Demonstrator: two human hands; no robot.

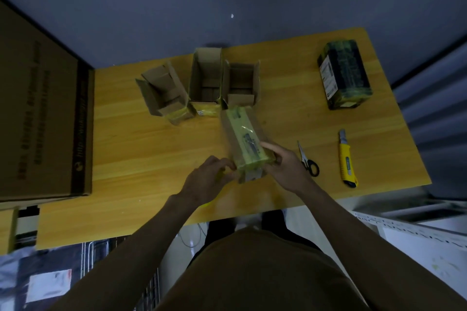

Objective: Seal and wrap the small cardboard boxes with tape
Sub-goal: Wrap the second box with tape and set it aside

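We see a wood-grain table (pixel 141 149), smooth w/ slight sheen. Open boxes (pixel 206 78) are matt brown cardboard; the held box (pixel 246 139) wears glossy yellowish tape. Knife (pixel 347 159): yellow plastic body.

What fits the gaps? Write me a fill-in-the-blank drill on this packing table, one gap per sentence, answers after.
1. Both hands, the left hand and the right hand, hold one taped box above the ____ table.
2. Behind it stand ____ open boxes in a row.
3. The scissors lie between the held box and the ____ utility knife.
4. The dark wrapped package lies at the table's far ____ corner.

Answers: wooden; three; yellow; right
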